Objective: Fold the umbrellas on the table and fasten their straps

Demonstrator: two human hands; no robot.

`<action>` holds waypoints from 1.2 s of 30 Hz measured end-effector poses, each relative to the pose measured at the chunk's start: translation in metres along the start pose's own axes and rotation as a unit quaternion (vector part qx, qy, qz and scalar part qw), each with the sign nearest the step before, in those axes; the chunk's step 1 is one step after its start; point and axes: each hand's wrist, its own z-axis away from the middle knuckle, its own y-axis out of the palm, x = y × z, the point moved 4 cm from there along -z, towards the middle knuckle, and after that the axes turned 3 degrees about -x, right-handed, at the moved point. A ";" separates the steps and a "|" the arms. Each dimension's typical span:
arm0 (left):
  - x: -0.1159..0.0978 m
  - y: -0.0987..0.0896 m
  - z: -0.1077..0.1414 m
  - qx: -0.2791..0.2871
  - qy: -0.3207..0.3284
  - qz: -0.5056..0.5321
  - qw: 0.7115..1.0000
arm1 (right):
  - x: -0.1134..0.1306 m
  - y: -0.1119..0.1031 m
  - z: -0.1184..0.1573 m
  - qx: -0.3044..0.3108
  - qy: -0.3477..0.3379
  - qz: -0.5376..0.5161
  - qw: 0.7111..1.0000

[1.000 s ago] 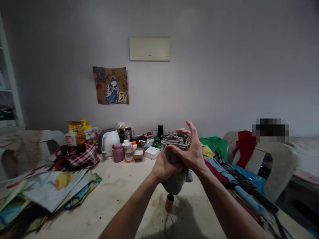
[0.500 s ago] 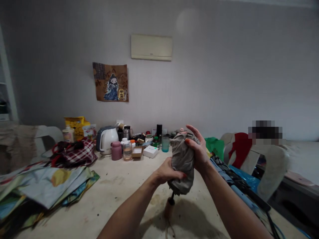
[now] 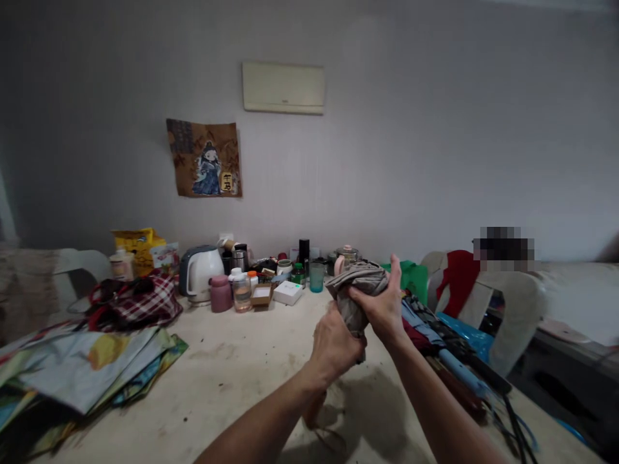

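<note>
A folded grey umbrella [image 3: 355, 308] is held above the table between both hands, its cloth bunched and creased. My left hand [image 3: 337, 343] wraps round the lower part of the cloth, fingers closed. Higher up, my right hand [image 3: 382, 304] grips the right side of the cloth, with the thumb pressed on it and a finger pointing up. The umbrella's brown handle [image 3: 315, 407] shows below my left wrist, with a cord loop hanging from it. The shaft is hidden by my left hand and forearm.
Several closed umbrellas [image 3: 454, 361] lie along the table's right side. Patterned cloth [image 3: 82, 367] is spread at the left, near a plaid bag [image 3: 145, 301]. At the back stand a kettle [image 3: 206, 274], a pink jar [image 3: 221, 294], a white box [image 3: 288, 292] and a teal cup [image 3: 316, 278].
My left hand has closed more tightly round the lower cloth, which is now narrower there. The umbrella has tilted, its handle shifting left. The view has turned slightly right.
</note>
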 end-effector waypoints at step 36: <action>0.002 -0.004 0.009 0.012 0.015 0.054 0.998 | 0.029 -0.018 -0.025 0.041 0.115 -0.122 0.985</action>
